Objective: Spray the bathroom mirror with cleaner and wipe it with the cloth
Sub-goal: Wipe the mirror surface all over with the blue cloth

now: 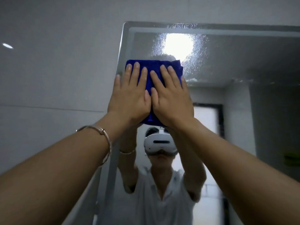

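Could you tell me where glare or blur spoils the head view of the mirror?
Head view: a reflected lamp blows out to white glare on the mirror just above the blue cloth, making the spray droplets sparkle; head view otherwise dim, and slightly soft throughout.

Both flat hands, left hand and right hand, press blue cloth against mirror.

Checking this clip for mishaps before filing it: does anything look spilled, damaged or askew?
Nothing looks wrong. The speckled droplets on the upper mirror, around the reflected light, look like spray not yet wiped. The left hand and right hand press the blue cloth flat against the glass near its top left corner.
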Demonstrator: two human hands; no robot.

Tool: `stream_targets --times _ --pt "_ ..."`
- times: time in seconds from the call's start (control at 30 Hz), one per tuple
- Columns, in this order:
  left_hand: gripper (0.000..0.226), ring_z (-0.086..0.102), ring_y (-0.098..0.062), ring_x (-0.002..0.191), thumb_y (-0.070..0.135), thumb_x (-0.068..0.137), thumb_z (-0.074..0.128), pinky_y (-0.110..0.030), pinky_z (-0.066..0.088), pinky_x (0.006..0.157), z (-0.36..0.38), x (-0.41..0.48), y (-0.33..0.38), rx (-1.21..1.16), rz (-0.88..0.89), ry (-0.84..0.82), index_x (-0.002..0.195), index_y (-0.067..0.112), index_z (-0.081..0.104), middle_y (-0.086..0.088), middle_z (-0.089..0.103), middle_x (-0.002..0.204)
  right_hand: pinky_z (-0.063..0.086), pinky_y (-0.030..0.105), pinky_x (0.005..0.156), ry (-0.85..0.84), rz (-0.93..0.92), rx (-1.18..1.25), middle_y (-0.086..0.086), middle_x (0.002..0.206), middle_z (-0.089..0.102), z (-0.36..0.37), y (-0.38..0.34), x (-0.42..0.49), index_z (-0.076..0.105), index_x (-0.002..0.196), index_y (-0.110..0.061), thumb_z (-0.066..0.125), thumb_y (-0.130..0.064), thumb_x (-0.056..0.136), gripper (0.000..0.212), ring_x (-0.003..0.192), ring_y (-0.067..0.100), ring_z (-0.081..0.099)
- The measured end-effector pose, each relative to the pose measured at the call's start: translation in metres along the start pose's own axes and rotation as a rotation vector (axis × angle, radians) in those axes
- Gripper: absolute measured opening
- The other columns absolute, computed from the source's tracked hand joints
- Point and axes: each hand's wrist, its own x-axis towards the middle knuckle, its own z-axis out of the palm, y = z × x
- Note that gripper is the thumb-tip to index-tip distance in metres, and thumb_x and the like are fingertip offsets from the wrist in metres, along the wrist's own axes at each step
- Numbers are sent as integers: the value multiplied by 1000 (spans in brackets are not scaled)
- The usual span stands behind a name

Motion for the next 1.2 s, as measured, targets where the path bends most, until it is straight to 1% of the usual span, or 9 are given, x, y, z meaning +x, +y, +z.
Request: stream_targets --times 0.13,0.23,0.4,0.5,0.6,0.77,0.93,1.07,1.2 --pt "65 16 -36 142 33 88 17 -53 19 112 11 -59 27 -32 63 32 145 1 21 -22 19 152 14 44 112 49 -15 3 11 151 35 3 5 -66 41 143 -16 28 -34 93 55 141 27 26" --pt "61 25 -39 138 31 89 22 -55 26 108 19 -86 46 -6 84 41 141 -1 25 -24 28 148 13 42 112 15 -43 -26 12 150 35 -1 16 -98 40 143 -15 29 -34 94 53 141 26 25" --pt "62 23 -42 138 32 89 20 -54 23 109 14 -75 52 32 125 -27 140 -2 19 -28 27 147 17 42 111 29 -67 -8 11 149 37 -3 26 -95 43 142 -16 30 -34 93 53 140 25 29" --pt "67 8 -40 142 34 88 10 -49 7 113 6 -47 61 48 85 -88 146 1 8 -25 11 153 17 41 110 67 -26 7 10 148 39 -8 40 -66 46 140 -17 31 -35 90 55 138 25 32" --pt "63 -9 -31 143 35 95 16 -48 -4 114 -2 12 76 7 38 -96 149 8 -4 -17 -8 156 12 43 116 -14 2 -11 6 156 24 -26 69 -18 34 147 -21 24 -38 91 59 144 21 17" --pt "60 -12 -25 144 34 97 18 -51 -1 115 -8 61 98 -63 -11 -62 149 16 -5 -9 -11 157 1 38 119 -62 62 -25 -1 160 7 -43 105 24 16 151 -26 23 -34 101 51 146 13 0" --pt "60 -9 -25 144 35 96 16 -51 -1 115 3 43 100 -64 16 14 149 15 -4 -10 -9 157 2 39 118 -9 82 16 1 160 9 -38 98 1 19 151 -24 21 -36 98 54 146 14 2" --pt "62 -11 -30 144 34 93 10 -47 -4 114 13 -14 118 -86 74 -10 148 10 -5 -15 -9 156 5 39 117 45 83 65 5 157 21 -32 91 -63 27 148 -21 24 -34 94 55 145 17 11" --pt "63 10 -36 142 34 89 17 -51 12 112 29 -83 142 -105 135 26 145 4 15 -21 14 153 6 36 116 33 93 47 2 155 19 -26 94 -144 20 147 -20 27 -32 94 55 144 16 11"
